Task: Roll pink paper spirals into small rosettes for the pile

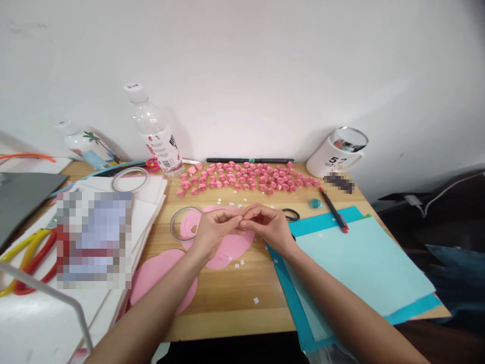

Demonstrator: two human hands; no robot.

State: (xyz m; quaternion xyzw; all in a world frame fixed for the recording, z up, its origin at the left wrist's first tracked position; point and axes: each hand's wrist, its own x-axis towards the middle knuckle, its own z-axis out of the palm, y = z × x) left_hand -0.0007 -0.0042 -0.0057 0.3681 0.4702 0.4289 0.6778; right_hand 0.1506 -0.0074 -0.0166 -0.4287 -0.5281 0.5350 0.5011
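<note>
My left hand (217, 227) and my right hand (267, 225) meet fingertip to fingertip above the table. Both are closed in a pinch, and whatever lies between the fingers is too hidden to make out. Beneath them are pink paper circles (220, 259), with a roll of clear tape (172, 225) lying at their left side. More pink circles (161, 275) rest under my left forearm. Behind the hands, many small rolled pink paper roses (246, 178) spread in rows along the wall. The black scissor handle (291, 214) shows just right of my right hand.
Light blue paper sheets (352, 268) lie at right with a pen (334, 210) across their back edge. A mug (333, 154) stands back right. Bottles (151, 131), white sheets (149, 202), another tape roll (131, 172) and red and yellow scissor handles (38, 253) occupy the left.
</note>
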